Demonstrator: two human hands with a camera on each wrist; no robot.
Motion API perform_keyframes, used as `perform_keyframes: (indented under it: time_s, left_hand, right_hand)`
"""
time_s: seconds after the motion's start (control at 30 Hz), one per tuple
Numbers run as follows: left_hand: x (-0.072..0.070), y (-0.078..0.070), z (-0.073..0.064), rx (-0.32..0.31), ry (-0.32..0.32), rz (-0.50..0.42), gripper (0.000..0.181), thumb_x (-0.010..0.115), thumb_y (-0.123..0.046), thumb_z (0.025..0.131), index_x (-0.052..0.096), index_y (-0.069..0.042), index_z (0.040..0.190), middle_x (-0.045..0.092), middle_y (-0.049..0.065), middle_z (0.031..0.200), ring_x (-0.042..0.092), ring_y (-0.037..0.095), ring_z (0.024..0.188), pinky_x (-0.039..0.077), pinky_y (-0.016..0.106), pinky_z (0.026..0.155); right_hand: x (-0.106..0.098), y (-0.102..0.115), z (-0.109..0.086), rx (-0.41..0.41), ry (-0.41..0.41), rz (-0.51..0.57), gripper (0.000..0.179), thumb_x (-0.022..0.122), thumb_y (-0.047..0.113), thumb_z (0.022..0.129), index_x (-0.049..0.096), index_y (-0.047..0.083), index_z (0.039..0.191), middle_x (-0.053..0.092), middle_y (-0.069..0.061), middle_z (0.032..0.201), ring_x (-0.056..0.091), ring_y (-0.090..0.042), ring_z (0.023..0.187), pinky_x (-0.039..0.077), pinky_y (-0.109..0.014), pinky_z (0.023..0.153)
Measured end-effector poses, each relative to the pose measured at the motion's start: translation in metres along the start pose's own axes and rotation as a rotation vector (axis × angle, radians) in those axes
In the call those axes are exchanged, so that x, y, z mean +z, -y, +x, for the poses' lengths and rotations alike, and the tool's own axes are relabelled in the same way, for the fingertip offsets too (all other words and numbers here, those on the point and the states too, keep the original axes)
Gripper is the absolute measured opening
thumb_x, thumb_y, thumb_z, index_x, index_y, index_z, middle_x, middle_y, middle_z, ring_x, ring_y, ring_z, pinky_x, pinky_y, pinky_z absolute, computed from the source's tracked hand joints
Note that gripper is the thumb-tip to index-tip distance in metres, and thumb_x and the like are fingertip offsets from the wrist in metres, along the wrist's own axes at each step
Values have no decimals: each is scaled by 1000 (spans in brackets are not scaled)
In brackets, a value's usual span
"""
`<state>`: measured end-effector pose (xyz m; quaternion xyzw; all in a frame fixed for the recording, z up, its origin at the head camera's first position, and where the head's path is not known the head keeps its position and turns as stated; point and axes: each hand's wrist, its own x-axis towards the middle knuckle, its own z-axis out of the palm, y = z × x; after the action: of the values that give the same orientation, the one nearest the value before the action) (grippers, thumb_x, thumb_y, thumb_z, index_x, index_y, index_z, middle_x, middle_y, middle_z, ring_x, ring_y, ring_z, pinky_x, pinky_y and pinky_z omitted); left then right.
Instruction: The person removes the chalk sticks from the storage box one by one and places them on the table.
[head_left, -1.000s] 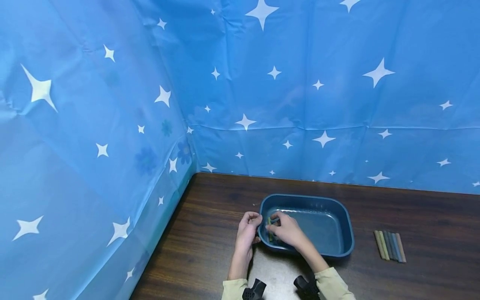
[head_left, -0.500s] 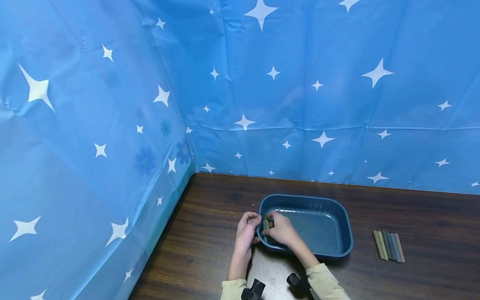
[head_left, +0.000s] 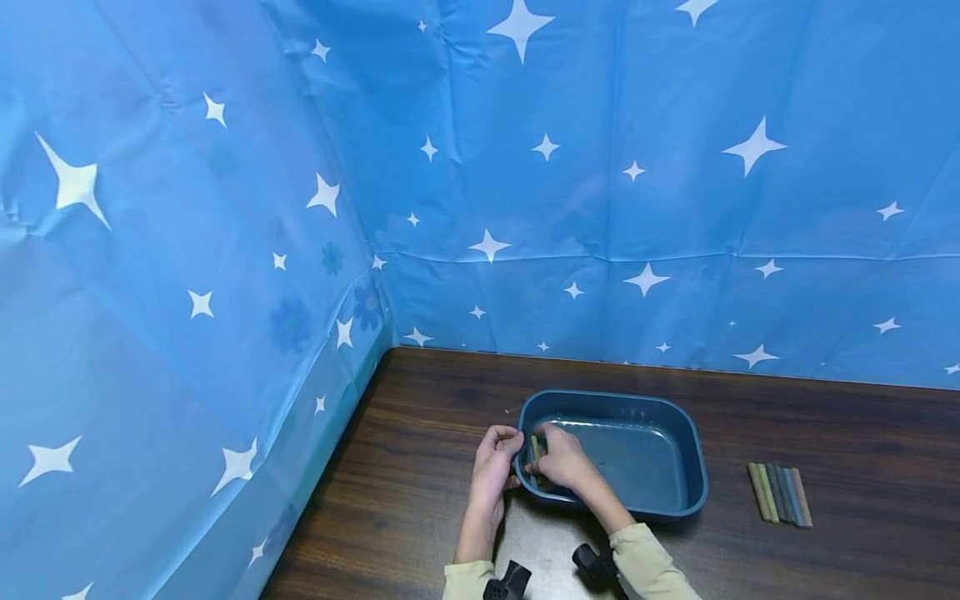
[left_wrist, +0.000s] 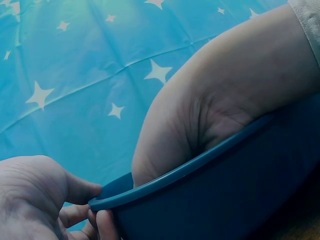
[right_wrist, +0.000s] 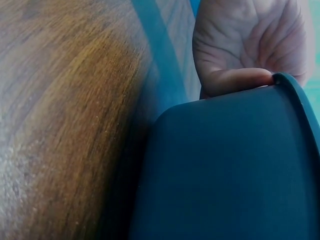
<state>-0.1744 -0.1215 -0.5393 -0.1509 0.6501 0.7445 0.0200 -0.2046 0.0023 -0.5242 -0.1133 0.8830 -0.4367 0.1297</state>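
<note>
My left hand (head_left: 491, 468) grips the left end of a dark blue plastic tub (head_left: 688, 454). In the left wrist view its thumb and fingers pinch the tub's rim (left_wrist: 150, 192). Inside that same end is my right hand (head_left: 564, 460), reaching over the near wall. Its thumb and forefinger span a short yellow-green stick (head_left: 535, 447), like chalk, lying along the left wall with darker sticks partly covered beside it. The right wrist view shows the tub's outer wall (right_wrist: 230, 160) and my left hand (right_wrist: 250, 45); my right fingers are hidden there.
A row of several chalk-like sticks (head_left: 780, 494), yellowish, grey, blue and brown, lies on the dark wooden table (head_left: 877, 467) right of the tub. Blue star-printed cloth (head_left: 675, 208) hangs behind and along the left side.
My right hand has shifted slightly left with the yellow-green stick, toward the tub's left wall, and then stays there. My left hand keeps its hold on the rim.
</note>
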Motion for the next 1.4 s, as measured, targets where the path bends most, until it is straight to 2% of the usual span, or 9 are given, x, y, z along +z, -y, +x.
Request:
perform_keyframes:
  time_s: [0.27, 0.4, 0.53, 0.7, 0.9, 1.03, 1.3, 1.4]
  left_hand:
    - [-2, 0, 1, -12, 24, -10, 20, 58, -19, 93, 55, -3, 104, 55, 8, 89, 51, 14, 63, 40, 20, 44]
    - [-3, -1, 1, -12, 32, -21, 18, 58, -16, 93, 55, -1, 104, 54, 6, 84, 49, 13, 60, 41, 20, 44]
    - [-1, 1, 2, -10, 24, -45, 18, 60, -17, 92, 55, -4, 103, 52, 3, 79, 46, 10, 56, 39, 18, 43]
    - [0, 1, 0, 10, 15, -48, 19, 60, -19, 92, 55, -4, 102, 51, 2, 77, 44, 8, 53, 38, 18, 43]
    - [0, 1, 1, 12, 14, -43, 19, 60, -18, 92, 55, -4, 103, 50, 2, 77, 43, 8, 54, 38, 19, 43]
    - [-1, -2, 0, 2, 22, -48, 19, 59, -16, 93, 54, -3, 105, 50, 2, 78, 43, 9, 55, 38, 20, 44]
    - [4, -28, -21, 0, 38, -34, 19, 55, -10, 93, 52, 3, 106, 50, 1, 77, 43, 9, 56, 39, 20, 46]
    - [5, -29, -22, 2, 42, -45, 19, 55, -10, 93, 52, 4, 106, 50, 1, 77, 44, 8, 55, 38, 20, 46]
  right_hand:
    - [-3, -2, 2, -6, -63, 17, 43, 72, 0, 80, 55, -8, 118, 61, -13, 89, 54, -18, 67, 47, -31, 57]
    - [-7, -1, 2, -6, -99, -2, 41, 71, 1, 82, 56, -7, 119, 61, -9, 81, 54, -16, 64, 44, -30, 54]
    - [-15, -1, -1, -22, -125, 6, 40, 70, 1, 83, 57, -7, 120, 60, -7, 73, 54, -14, 57, 43, -29, 49]
    - [-33, 0, -7, -38, -145, 81, 37, 66, 1, 86, 58, -6, 121, 62, -8, 74, 55, -15, 54, 44, -30, 47]
    - [-59, -5, -13, -36, -184, 121, 36, 65, 4, 88, 58, -3, 123, 67, -10, 80, 61, -17, 63, 50, -32, 52]
    - [-76, -9, -19, -27, -189, 204, 38, 63, 6, 90, 55, -3, 127, 68, -13, 88, 64, -22, 73, 54, -34, 59]
    - [-101, -18, -34, -1, -192, 403, 41, 60, 7, 93, 50, -1, 132, 63, -21, 103, 65, -29, 89, 56, -39, 70]
    - [-108, -22, -40, 9, -204, 443, 40, 59, 8, 94, 50, 0, 132, 61, -22, 107, 64, -30, 92, 56, -41, 73]
